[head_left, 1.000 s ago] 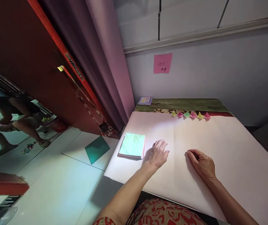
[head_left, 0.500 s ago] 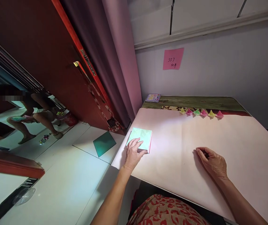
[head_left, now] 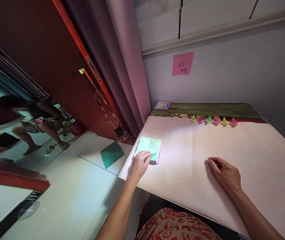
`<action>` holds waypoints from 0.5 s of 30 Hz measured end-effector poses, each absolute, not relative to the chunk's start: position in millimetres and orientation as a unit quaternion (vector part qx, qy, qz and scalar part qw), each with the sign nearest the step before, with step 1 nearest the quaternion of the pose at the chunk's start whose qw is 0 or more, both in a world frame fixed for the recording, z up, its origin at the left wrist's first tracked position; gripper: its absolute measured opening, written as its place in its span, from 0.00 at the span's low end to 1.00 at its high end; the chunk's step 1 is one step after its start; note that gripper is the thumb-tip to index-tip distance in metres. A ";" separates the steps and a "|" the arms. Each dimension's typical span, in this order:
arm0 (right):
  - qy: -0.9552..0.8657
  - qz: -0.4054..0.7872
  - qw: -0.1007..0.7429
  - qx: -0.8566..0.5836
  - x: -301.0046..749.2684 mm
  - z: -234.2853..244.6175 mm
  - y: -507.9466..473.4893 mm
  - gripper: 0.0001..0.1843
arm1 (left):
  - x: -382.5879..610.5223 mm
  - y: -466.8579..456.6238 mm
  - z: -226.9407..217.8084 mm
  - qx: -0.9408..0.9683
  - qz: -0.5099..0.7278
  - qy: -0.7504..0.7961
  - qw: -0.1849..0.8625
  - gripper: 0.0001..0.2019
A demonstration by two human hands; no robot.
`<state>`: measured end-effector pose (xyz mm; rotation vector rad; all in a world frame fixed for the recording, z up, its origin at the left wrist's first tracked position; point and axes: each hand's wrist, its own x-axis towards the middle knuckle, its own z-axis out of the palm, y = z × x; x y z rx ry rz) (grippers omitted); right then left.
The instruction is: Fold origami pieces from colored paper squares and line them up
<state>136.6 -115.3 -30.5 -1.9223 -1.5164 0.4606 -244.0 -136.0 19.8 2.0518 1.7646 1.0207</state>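
Note:
A stack of square origami paper [head_left: 159,150], with a creased light green sheet [head_left: 148,145] on top, lies near the left edge of the table. My left hand [head_left: 141,164] is at the stack's near side. Its thumb and fingers pinch the near right corner of the green sheet, which is lifted and bent. My right hand [head_left: 227,173] rests on the table to the right, its fingers curled closed and nothing visible in them. Several small folded paper pieces [head_left: 208,120] in yellow, pink and green stand in a row at the far side.
Pale paper [head_left: 182,176] covers most of the table. A small printed pack [head_left: 162,105] sits at the far left corner. A pink note [head_left: 182,63] is on the wall. At left are a curtain, a door [head_left: 45,66], a green square [head_left: 112,154] on the floor and a seated person.
My left thumb and fingers have drawn together on the top sheet, raising its near right corner. My right hand has stayed in place. The seated person has shifted slightly.

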 end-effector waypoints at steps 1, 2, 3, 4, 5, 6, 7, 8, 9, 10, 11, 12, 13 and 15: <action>-0.577 0.176 0.319 -0.731 136.7 -30.7 -115.3 0.20 | -244.3 -135.0 17.6 0.688 0.364 0.615 0.126 0.09; -0.577 0.176 0.318 -0.731 136.9 -31.1 -115.3 0.20 | -244.4 -134.0 15.9 0.668 0.376 0.629 0.128 0.08; -0.578 0.176 0.317 -0.731 137.2 -31.5 -115.2 0.20 | -244.2 -133.3 15.2 0.645 0.386 0.647 0.128 0.08; -0.578 0.176 0.318 -0.731 137.6 -32.0 -115.3 0.20 | -243.4 -132.8 15.6 0.622 0.397 0.663 0.123 0.07; -0.578 0.175 0.320 -0.730 138.0 -32.6 -115.4 0.19 | -241.6 -132.5 17.2 0.605 0.409 0.674 0.109 0.07; -0.578 0.174 0.325 -0.728 138.4 -33.0 -115.6 0.19 | -238.4 -132.6 20.0 0.599 0.421 0.675 0.089 0.07; -0.578 0.171 0.332 -0.725 138.6 -33.4 -115.9 0.19 | -233.6 -132.8 23.7 0.605 0.431 0.666 0.063 0.07; -0.578 0.166 0.342 -0.722 138.4 -33.7 -116.3 0.19 | -226.8 -133.2 27.7 0.622 0.439 0.647 0.035 0.08; -0.579 0.158 0.355 -0.717 137.9 -33.7 -116.7 0.18 | -218.1 -133.6 31.4 0.652 0.440 0.617 0.015 0.09; -0.580 0.148 0.370 -0.710 137.0 -33.4 -117.2 0.18 | -207.5 -133.9 34.3 0.682 0.437 0.586 0.002 0.10; -0.584 0.137 0.386 -0.701 135.5 -32.8 -117.8 0.18 | -195.6 -134.0 35.8 0.710 0.433 0.556 -0.005 0.10; -0.591 0.126 0.403 -0.688 133.6 -32.0 -118.4 0.18 | -182.9 -133.7 35.5 0.743 0.423 0.519 -0.003 0.11; -0.601 0.116 0.418 -0.671 131.4 -31.0 -118.9 0.19 | -170.1 -133.3 33.4 0.770 0.415 0.485 0.005 0.11; -0.629 0.101 0.438 -0.635 127.0 -28.7 -119.7 0.23 | -147.0 -131.8 24.3 0.809 0.407 0.423 0.039 0.11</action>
